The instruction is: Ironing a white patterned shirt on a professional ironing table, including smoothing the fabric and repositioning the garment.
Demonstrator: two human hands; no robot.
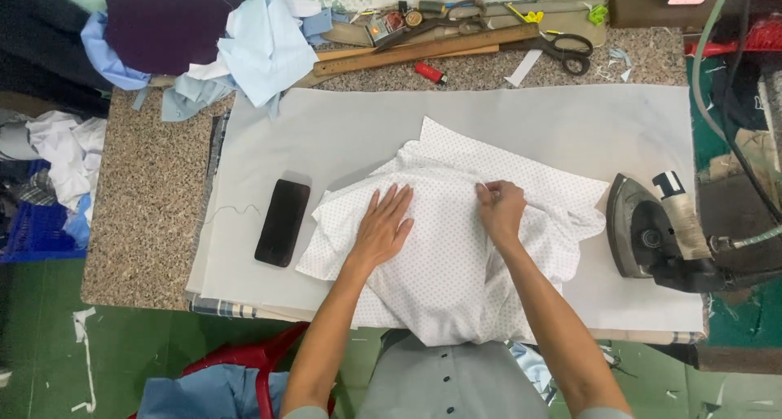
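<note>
The right hand [499, 210] is the one with a grip: its fingertips are drawn together and pinch a fold of the white dotted garment [456, 256] near the cloth's upper middle. The left hand [384, 226] takes nothing up; it lies flat and spread, palm down, on the same garment just to the left of the pinch, fingers pointing away from the person. Both hands rest on the cloth, close together but not touching.

The garment lies crumpled in the middle of the pale grey pressing cloth [326, 142] that covers the worktop [138, 207]. Its long axis runs from the far side toward the person, and its near end hangs over the worktop's front edge against the person's body. A pointed corner sticks out beyond the hands on the far side.

To the right, the iron [648, 236] sits on its side near the garment's right edge, closer to the right hand than to the left, with its hose leading off right. To the left, a dark phone [283, 222] lies flat, apart from the garment, with bare pressing cloth around it. Beyond the hands the pressing cloth shows open as far as the wooden ruler [423, 51] and scissors [570, 48] along the back, beside a heap of blue fabric [261, 44].
</note>
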